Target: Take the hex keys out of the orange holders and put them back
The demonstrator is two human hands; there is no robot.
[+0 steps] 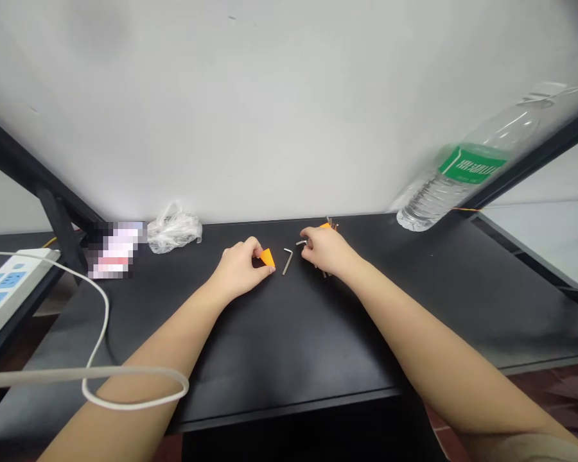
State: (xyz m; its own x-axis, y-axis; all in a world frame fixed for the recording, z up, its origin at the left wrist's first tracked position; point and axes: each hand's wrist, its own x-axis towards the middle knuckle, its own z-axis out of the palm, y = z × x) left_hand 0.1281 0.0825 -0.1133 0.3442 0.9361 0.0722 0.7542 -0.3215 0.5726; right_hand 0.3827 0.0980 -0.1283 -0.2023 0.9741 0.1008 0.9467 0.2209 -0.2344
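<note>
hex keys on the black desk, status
Left hand: fingers on orange wedge-shaped piece. Right hand: over thin steel hex keys, second orange piece behind. Loose L-shaped steel hex key between hands. White power cable across left forearm.

White characters run across the green label [472,164] on the plastic water bottle [462,176] lying at the far right, but they are too slanted and blurred to read with confidence. At the far left, the printed packet [115,250] is pixelated, so nothing on it can be read. No other lettering is legible.
</note>
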